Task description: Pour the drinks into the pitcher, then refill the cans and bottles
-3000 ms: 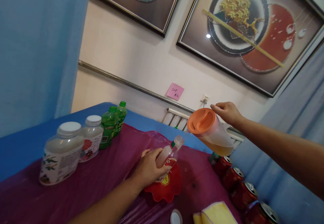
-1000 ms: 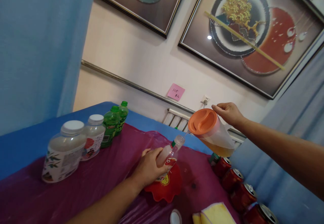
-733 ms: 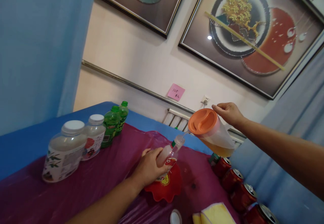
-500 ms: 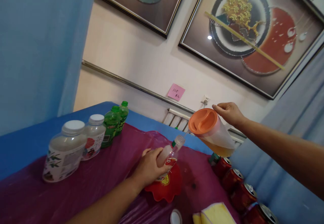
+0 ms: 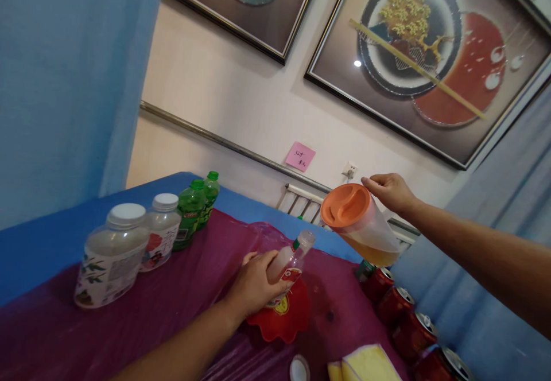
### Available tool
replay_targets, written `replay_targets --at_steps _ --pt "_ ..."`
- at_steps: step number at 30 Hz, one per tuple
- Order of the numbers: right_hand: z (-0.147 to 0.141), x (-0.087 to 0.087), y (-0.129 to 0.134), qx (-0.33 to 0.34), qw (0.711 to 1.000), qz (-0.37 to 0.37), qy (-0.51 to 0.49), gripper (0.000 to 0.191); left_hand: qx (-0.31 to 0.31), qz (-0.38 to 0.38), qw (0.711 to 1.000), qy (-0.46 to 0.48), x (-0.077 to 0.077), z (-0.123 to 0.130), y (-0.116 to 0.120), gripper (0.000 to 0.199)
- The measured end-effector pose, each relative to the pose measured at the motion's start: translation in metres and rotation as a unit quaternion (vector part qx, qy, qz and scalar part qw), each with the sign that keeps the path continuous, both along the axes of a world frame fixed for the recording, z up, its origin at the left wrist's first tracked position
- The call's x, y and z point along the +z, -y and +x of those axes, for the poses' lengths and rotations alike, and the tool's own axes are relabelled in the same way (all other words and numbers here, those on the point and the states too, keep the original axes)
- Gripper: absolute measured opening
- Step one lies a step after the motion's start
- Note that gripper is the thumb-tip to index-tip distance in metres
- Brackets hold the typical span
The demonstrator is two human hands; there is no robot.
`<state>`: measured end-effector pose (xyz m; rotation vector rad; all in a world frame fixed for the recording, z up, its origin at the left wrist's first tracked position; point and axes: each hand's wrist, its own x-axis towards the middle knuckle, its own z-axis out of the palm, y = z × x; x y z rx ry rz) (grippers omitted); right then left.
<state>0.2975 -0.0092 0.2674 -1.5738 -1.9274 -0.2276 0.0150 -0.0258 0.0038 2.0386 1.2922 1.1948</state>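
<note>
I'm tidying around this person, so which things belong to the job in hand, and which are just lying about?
In use:
clear bottle, in the left hand
orange-lidded pitcher, in the right hand
red dish below the bottle, probably

Apparently just nearby:
white-capped jars
green bottles
red cans
yellow cloth

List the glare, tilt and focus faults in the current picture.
Head view: a white glare spot on the right picture; head view: pale sheen streaks on the purple sheet near the bottom edge; head view: the rail slants down rightward; head view: jug and bottle look fairly sharp.
</note>
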Motion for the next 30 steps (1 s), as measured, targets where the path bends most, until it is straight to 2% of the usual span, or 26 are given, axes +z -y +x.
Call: replay_targets --at_steps 30 --pt "0.0004 0.0004 -0.0003 0.012 1.0 0.007 0.013 0.044 -0.002 0.002 1.0 0.003 0.0006 -0.0007 0.0003 0.06"
